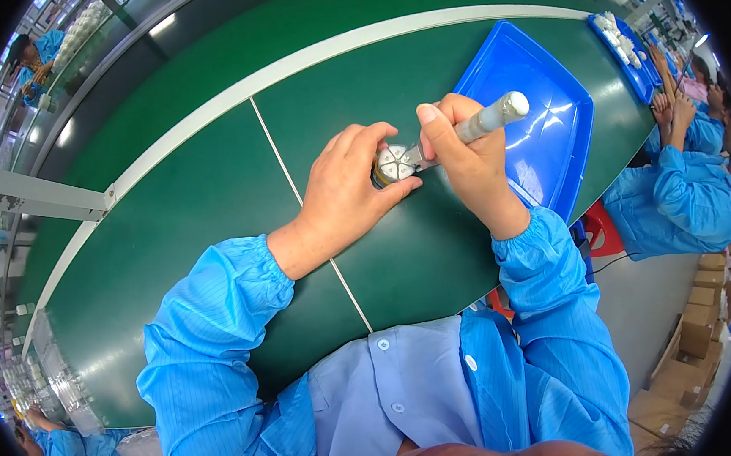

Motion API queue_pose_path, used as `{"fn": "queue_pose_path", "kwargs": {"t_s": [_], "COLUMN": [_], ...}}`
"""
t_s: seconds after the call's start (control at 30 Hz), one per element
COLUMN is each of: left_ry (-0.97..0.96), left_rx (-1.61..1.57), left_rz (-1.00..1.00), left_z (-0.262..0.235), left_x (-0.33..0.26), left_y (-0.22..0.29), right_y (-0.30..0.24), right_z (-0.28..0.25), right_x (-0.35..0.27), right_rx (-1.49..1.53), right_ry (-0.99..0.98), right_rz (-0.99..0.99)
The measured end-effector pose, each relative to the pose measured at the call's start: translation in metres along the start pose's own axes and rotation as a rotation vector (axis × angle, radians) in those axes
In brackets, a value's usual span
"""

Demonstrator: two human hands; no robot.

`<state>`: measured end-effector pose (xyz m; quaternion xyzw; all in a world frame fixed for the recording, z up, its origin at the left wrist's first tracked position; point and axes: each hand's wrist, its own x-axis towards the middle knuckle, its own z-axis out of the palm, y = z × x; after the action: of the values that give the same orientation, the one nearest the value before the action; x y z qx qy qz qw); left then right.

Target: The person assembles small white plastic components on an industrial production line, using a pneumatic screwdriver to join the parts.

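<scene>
My left hand [347, 183] grips a small round part [393, 163] with a pale segmented face and a yellowish rim, pressed down on the green conveyor belt [211, 205]. In my right hand [467, 155] is a slim silver tool [493, 117] held like a pen, its tip touching the round part's face from the right. Both forearms wear blue sleeves and come in from the lower edge. My fingers hide most of the part's body.
An empty blue tray [545, 122] lies just right of my hands. A second blue tray [624, 49] with white pieces sits farther right, by a co-worker in blue [677, 198]. Cardboard boxes [695, 332] stack on the floor at right. Other people work at far left.
</scene>
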<state>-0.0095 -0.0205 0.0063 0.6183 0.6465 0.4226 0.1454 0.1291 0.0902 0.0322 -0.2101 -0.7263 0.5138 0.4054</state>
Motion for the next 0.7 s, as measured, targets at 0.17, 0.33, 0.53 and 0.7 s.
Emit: {"fn": "queue_pose_path", "kwargs": {"t_s": [0.17,0.33,0.53,0.7], "left_ry": [-0.003,-0.047,0.006,0.023], "left_rx": [-0.197,-0.218,-0.074,0.039], "left_rz": [-0.029,-0.012,0.051,-0.001], "left_z": [-0.001,-0.001,0.002,0.005], "left_x": [-0.002,-0.002,0.0,0.0], "left_y": [0.001,0.001,0.002,-0.001], "right_y": [-0.007,-0.004,-0.001,-0.004], "right_z": [-0.011,-0.006,-0.005,-0.006], "right_x": [0.003,0.005,0.005,0.002], "right_rx": [0.249,0.16,0.088,0.13], "right_ry": [0.086,0.038,0.011,0.042], "right_rz": [0.072,0.054,0.071,0.043]}}
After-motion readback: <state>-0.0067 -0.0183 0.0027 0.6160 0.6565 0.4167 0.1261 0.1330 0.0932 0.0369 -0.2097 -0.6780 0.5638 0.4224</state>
